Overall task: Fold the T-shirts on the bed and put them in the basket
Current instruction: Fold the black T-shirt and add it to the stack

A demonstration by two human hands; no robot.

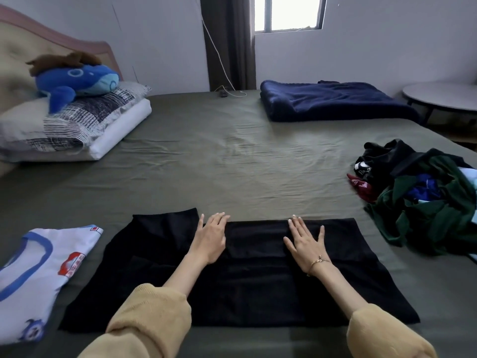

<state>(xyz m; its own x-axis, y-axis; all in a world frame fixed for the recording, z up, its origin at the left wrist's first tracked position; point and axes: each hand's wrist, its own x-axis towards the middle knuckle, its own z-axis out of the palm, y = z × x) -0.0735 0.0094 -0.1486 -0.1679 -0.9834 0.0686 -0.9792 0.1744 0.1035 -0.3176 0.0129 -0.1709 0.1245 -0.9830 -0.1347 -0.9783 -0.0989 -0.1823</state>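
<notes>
We have the black T-shirt point(258, 275) spread flat on the near part of the bed point(219, 161), directly in front of us, its sides already turned in so that it lies as a broad dark panel with one flap angled out at the far left corner. Our left hand point(210, 237) lies palm down on the far edge of the shirt, fingers straight and together, holding nothing, simply pressing the cloth. Our right hand point(305, 241) rests flat on the shirt just beside it, fingers straight and slightly spread, also grasping nothing; a thin gold bracelet point(316, 263) circles that wrist. Both our forearms come out of mustard-yellow sleeves point(152, 316). To the left of the black shirt, near but apart from it, lies a white T-shirt with blue trim point(38, 275) and a red print, laid flat. To the right, near the bed's edge, sits a loose heap of unfolded clothes point(423, 197) in dark green, black, blue and maroon. Farther away, at the far right of the olive sheet, a navy blanket point(333, 100) lies folded. At the far left, stacked pillows point(85, 125) carry a blue plush whale point(74, 81) against the headboard point(23, 47). A round table point(444, 95) stands beyond the bed on the right, under a window point(289, 12).
</notes>
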